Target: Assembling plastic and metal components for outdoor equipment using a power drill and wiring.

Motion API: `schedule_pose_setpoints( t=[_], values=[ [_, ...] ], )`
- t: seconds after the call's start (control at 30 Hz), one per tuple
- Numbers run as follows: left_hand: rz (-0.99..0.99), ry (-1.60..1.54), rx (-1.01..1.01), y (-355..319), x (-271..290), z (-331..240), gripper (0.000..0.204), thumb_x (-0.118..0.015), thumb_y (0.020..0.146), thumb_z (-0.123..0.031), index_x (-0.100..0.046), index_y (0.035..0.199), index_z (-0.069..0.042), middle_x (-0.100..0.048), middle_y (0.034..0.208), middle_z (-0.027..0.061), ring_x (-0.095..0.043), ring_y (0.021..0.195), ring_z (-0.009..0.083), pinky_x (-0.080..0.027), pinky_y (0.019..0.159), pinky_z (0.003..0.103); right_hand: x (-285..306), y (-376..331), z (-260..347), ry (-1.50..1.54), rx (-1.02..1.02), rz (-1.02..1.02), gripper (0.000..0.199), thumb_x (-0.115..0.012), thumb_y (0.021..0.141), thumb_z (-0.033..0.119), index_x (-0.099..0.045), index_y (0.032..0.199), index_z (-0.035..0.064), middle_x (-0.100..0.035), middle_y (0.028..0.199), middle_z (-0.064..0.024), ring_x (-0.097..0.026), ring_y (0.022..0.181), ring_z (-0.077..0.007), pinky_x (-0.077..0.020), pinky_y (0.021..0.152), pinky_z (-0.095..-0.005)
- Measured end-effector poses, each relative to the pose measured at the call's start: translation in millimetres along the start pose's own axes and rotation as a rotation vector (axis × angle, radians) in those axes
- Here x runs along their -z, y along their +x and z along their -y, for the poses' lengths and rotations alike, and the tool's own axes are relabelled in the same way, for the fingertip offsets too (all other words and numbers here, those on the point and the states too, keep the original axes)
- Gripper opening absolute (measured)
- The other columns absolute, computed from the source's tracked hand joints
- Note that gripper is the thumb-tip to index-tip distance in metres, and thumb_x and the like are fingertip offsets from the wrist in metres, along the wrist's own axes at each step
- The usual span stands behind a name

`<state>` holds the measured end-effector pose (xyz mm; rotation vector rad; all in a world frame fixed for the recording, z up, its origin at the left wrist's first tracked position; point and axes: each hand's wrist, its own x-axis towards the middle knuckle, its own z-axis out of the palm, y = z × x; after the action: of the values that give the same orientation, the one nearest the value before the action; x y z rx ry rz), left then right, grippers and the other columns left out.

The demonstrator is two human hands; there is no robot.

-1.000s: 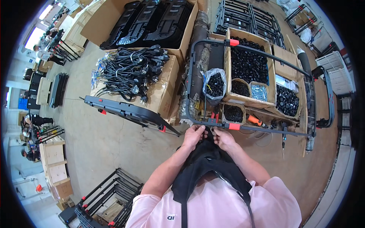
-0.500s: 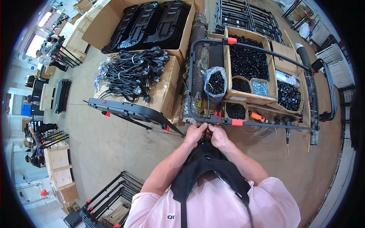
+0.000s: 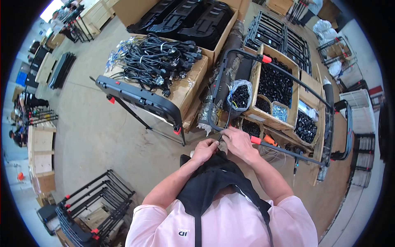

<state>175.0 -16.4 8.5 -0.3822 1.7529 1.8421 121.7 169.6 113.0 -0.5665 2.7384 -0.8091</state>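
Observation:
My left hand (image 3: 205, 150) is closed in front of my black apron (image 3: 216, 175), its thumb and fingertips pinching a thin black cable (image 3: 228, 118). My right hand (image 3: 238, 143) sits just beside it at the near side of a black tubular frame (image 3: 284, 155), fingers bent around the same cable. Part of the cable is hidden by the fingers. The frame has red clips and lies across the workbench. Near the right hand are a small carton of black parts (image 3: 251, 128) and an orange-handled tool (image 3: 270, 140).
Left of the bench, a bundle of black power cords (image 3: 158, 61) lies on a cardboard box (image 3: 191, 88). A black upright frame (image 3: 142, 99) leans before it. A wooden crate (image 3: 255, 96) holds black caps and screws. More frames (image 3: 96, 201) are stacked at lower left.
My view has turned, so the bench appears tilted and the stacked frames show more. Both hands stay at the cable; the right hand has shifted slightly up over the frame's near tube.

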Motion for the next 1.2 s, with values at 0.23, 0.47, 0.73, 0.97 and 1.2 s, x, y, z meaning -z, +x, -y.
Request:
schedule_pose_setpoints(
  t=[0.23,0.47,0.73,0.97,1.2],
  values=[
    [-0.186,0.209,-0.344,-8,1,17,0.029,-0.064,0.106,-0.028,-0.071,0.115,-0.001,-0.074,0.096,0.0158,-0.071,0.089,0.0253,-0.056,0.083,0.041,-6,55,13,-0.375,0.273,0.622,0.025,-0.063,0.093,0.009,-0.07,0.116,0.0037,-0.074,0.116,-0.0184,-0.072,0.113,-0.0376,-0.0584,0.093,-0.0487],
    [-0.026,0.203,-0.358,-14,22,8,0.029,-0.062,0.105,-0.022,-0.069,0.123,0.0,-0.074,0.103,0.0172,-0.071,0.097,0.0291,-0.055,0.09,0.042,4,61,11,-0.298,0.596,0.525,0.016,-0.064,0.095,0.01,-0.063,0.108,0.0012,-0.07,0.109,-0.0196,-0.07,0.108,-0.04,-0.0561,0.093,-0.051],
    [0.089,0.015,-0.233,-8,28,5,0.026,-0.062,0.106,-0.018,-0.071,0.121,0.001,-0.07,0.09,0.0074,-0.065,0.083,0.0165,-0.055,0.08,0.036,9,51,-4,-0.188,0.44,0.456,0.021,-0.074,0.093,0.015,-0.065,0.106,0.0013,-0.067,0.101,-0.0189,-0.068,0.101,-0.0412,-0.0555,0.086,-0.0504],
    [0.155,-0.047,-0.152,2,33,1,0.023,-0.065,0.105,-0.02,-0.073,0.113,-0.001,-0.066,0.083,0.0014,-0.059,0.076,0.0114,-0.051,0.071,0.033,4,52,-4,-0.017,0.646,0.276,0.018,-0.075,0.088,0.008,-0.071,0.105,0.0037,-0.067,0.096,-0.0136,-0.069,0.094,-0.0348,-0.0556,0.085,-0.0453],
    [0.147,-0.07,-0.075,8,36,-1,0.024,-0.068,0.102,-0.023,-0.075,0.106,0.0,-0.066,0.081,0.0006,-0.059,0.071,0.012,-0.049,0.066,0.033,3,57,-1,-0.029,0.675,0.295,0.016,-0.076,0.085,0.007,-0.075,0.101,0.0045,-0.065,0.093,-0.0103,-0.068,0.094,-0.0316,-0.0545,0.087,-0.0417]
  ],
)
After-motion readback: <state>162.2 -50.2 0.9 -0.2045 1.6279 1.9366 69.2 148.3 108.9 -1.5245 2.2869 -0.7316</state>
